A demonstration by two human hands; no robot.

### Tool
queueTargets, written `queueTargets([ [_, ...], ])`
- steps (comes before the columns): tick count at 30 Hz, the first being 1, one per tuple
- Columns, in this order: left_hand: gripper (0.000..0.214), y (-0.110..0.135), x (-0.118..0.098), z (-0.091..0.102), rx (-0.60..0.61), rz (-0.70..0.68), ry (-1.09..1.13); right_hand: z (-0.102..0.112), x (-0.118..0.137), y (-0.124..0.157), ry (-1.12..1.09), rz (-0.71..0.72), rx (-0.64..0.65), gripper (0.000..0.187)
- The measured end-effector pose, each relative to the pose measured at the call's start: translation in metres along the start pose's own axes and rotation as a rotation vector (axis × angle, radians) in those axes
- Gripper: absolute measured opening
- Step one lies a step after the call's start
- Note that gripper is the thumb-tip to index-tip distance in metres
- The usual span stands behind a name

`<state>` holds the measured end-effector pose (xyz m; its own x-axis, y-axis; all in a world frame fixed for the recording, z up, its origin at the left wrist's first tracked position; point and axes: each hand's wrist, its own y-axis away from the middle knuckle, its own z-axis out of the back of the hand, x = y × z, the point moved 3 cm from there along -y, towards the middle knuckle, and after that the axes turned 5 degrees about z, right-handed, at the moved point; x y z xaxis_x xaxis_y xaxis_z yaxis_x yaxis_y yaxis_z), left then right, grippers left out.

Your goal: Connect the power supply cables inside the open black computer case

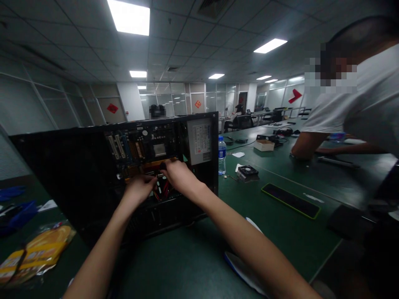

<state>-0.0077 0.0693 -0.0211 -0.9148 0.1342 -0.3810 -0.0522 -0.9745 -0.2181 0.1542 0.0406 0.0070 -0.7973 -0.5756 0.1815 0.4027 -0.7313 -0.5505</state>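
Observation:
A black computer case (pixel 62 174) stands on the green table with its near side off. Inside it are a motherboard (pixel 148 137) and, at the upper right, a silver power supply (pixel 199 141). My left hand (pixel 140 191) reaches in at the board's lower edge, its fingertips pinched by a bundle of thin coloured cables (pixel 166 192). Just right of it and slightly higher, my right hand (pixel 181 176) is closed with fingers curled inward near a dark part. What either hand grips is too small and dark to make out.
Right of the case stand a water bottle (pixel 221 155), a cooling fan (pixel 247 172), a dark green-edged strip (pixel 291 200) and a small white box (pixel 264 145). A yellow packet (pixel 37 251) lies at lower left. A person in a white shirt (pixel 374 95) leans over the table at right.

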Motion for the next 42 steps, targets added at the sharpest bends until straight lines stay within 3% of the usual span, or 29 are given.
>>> queueTargets([
  [5, 0.038, -0.005, 0.009, -0.012, 0.063, 0.026, -0.003, -0.016, -0.019, -0.001, -0.035, -0.093, 0.114, 0.026],
  [14, 0.034, -0.008, 0.009, -0.02, 0.08, 0.128, -0.075, -0.04, -0.029, -0.004, -0.082, -0.128, 0.129, 0.032],
  [24, 0.029, -0.007, -0.003, -0.02, 0.057, 0.131, -0.058, -0.057, -0.045, -0.008, -0.25, -0.249, 0.172, 0.032],
  [31, 0.03, -0.01, -0.008, -0.011, -0.007, 0.14, -0.127, -0.059, -0.049, -0.01, -0.303, -0.313, 0.173, 0.032],
  [42, 0.031, -0.012, -0.004, -0.022, -0.011, 0.122, -0.091, -0.058, -0.044, -0.007, -0.353, -0.354, 0.248, 0.032],
])
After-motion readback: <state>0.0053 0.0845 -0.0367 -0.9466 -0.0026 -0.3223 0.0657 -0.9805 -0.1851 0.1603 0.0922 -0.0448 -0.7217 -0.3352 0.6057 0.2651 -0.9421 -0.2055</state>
